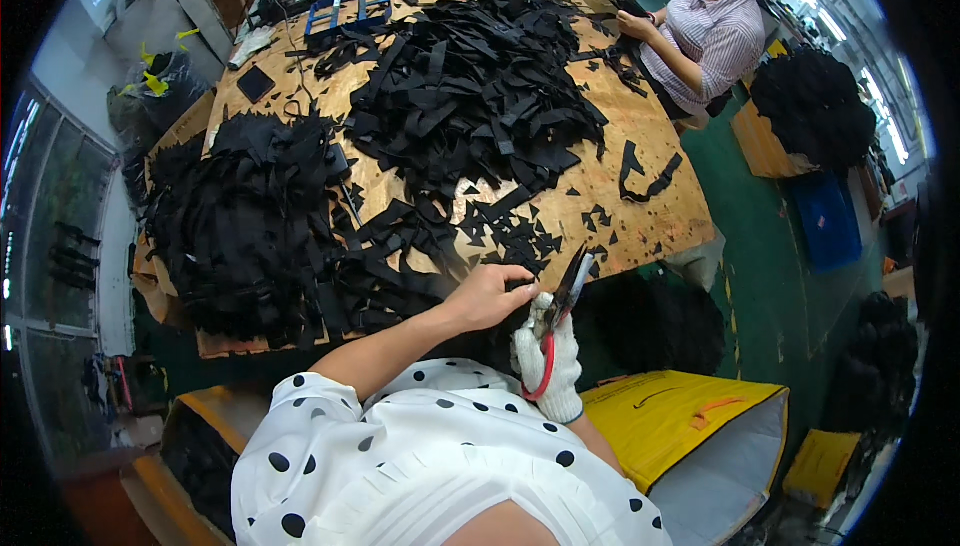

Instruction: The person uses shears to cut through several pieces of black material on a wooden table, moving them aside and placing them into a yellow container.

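Observation:
My bare left hand (485, 298) has its thumb and fingers closed on a small piece of black strap (520, 284) at the table's near edge. My right hand (550, 366), in a white knitted glove, grips red-handled scissors (570, 286), their metal blades pointing up and away just right of my left fingertips. Behind both hands, small black triangular offcuts (510, 236) are scattered on the wooden table (655, 221). A dense pile of black straps (240, 216) lies to the left and a larger heap (470, 86) farther back.
A co-worker (705, 51) holds black pieces at the right. A blue crate (345, 18) and dark flat device (255, 84) lie at the back left. A yellow bag (690, 401) stands open below right, beside a dark bundle (660, 326). A blue bin (820, 216) sits farther right.

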`<action>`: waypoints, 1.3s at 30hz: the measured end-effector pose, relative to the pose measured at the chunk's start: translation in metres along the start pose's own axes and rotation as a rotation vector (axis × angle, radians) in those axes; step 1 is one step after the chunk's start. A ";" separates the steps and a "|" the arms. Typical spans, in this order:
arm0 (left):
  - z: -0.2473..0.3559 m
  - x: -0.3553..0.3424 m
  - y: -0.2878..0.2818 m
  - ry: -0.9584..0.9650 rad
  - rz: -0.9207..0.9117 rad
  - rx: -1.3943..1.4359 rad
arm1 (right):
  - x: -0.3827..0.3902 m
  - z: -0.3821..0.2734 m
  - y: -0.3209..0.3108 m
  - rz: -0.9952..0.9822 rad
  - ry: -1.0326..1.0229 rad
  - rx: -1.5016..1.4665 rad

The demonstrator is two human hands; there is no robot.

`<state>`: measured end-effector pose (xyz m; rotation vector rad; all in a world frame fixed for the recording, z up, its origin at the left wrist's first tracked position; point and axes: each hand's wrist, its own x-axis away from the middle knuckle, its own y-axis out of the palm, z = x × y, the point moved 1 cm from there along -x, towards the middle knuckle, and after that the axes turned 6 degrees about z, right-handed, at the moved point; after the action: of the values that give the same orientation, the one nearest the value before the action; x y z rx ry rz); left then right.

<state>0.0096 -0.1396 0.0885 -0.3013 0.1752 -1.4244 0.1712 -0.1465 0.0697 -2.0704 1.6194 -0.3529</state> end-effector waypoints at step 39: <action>-0.115 -0.161 -0.080 0.264 0.550 -1.458 | 0.019 0.054 0.017 -0.119 0.220 -0.395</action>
<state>-0.1226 -0.0017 -0.0056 -1.1360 1.4108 -0.5550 0.1886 -0.1564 0.0132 -2.5054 1.8152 -0.3313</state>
